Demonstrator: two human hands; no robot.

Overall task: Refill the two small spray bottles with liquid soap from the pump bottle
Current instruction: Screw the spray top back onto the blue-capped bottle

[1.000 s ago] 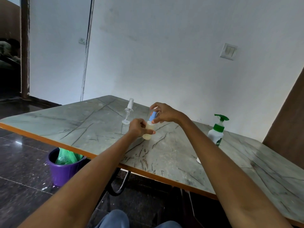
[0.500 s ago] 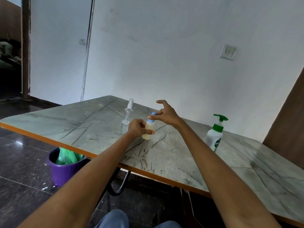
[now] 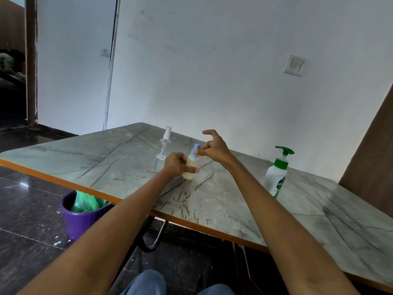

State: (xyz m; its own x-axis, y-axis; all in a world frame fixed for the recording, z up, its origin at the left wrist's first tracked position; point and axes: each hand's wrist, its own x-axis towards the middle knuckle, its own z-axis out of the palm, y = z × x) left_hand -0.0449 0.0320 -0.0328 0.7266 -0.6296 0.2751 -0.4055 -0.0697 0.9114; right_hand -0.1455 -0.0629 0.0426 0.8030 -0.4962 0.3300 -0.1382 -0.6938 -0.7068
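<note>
My left hand (image 3: 177, 166) grips a small spray bottle (image 3: 190, 167) of pale yellow liquid, held upright just above the marble table (image 3: 119, 165). My right hand (image 3: 215, 149) is at the bottle's blue spray cap (image 3: 195, 149). Its thumb and one fingertip pinch the cap, while the index finger is raised and curled clear of it. A second small spray bottle (image 3: 164, 143), clear and seemingly empty, stands behind my left hand. The white pump bottle (image 3: 277, 177) with a green pump stands to the right, beyond my right forearm.
The table's orange front edge (image 3: 63, 182) runs diagonally across the view. A purple bucket (image 3: 80, 220) with a green bag stands on the dark floor under the left side. A white wall lies behind the table. My knees show at the bottom.
My right hand went from fingers wrapped over the blue cap to a looser hold, with the index finger lifted away. My left hand kept the bottle in place.
</note>
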